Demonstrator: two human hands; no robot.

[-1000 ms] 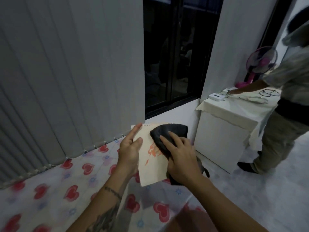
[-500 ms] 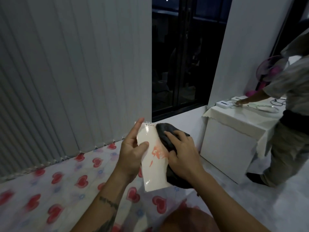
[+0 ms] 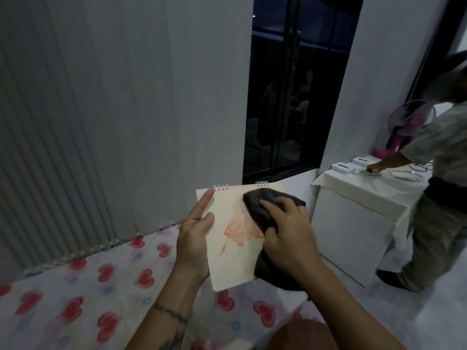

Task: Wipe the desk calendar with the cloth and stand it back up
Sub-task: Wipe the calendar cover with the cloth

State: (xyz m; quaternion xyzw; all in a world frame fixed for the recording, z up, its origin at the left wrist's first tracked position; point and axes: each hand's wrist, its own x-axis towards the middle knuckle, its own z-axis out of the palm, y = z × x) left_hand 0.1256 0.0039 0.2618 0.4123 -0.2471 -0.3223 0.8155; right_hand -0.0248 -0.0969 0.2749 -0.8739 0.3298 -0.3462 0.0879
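Note:
The desk calendar point(image 3: 233, 238) is a cream spiral-bound card with an orange picture, held up in the air above a table. My left hand point(image 3: 195, 238) holds its left edge, thumb on the front and forefinger straight along the side. My right hand point(image 3: 288, 238) grips a dark grey cloth point(image 3: 257, 205) and presses it against the calendar's upper right part. The cloth's tail hangs below my right wrist and hides the calendar's right edge.
Below lies a tablecloth with red hearts point(image 3: 106, 286). Vertical blinds point(image 3: 88, 122) hang on the left and a dark window point(image 3: 290, 97) stands ahead. At the right, another person point(image 3: 444, 193) leans over a white cabinet point(image 3: 353, 223) with a pink fan point(image 3: 406, 127).
My right hand has slid the cloth up toward the calendar's spiral edge, uncovering more of the orange picture. My left hand keeps the same hold.

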